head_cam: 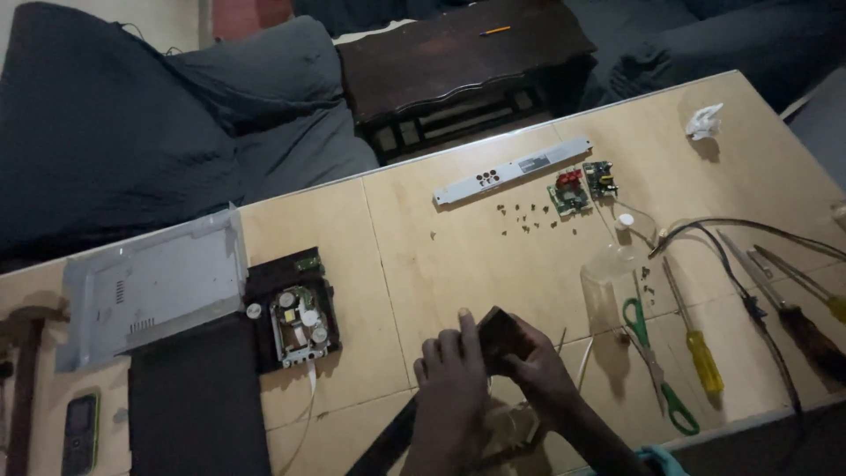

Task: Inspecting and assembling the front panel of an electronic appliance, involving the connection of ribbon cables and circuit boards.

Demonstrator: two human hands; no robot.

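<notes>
Both of my hands hold a small dark rectangular part [499, 335] just above the near edge of the wooden table [423, 238]. My left hand [451, 379] grips its left side with fingers upright. My right hand [539, 368] clasps its right side from below. A thin white wire [583, 363] lies just to the right of my hands. Under my wrists sits a dark strip [388, 445] and some hardware that is too dim to make out.
A black disc drive mechanism [295, 316] and a grey metal cover [154, 286] lie at left, a phone [79, 432] at the near left. Right: green scissors [650, 348], yellow screwdriver [698, 344], clear bottle [617, 264], other tools. Far: white panel strip [511, 170], two circuit boards [582, 185], several screws [524, 216].
</notes>
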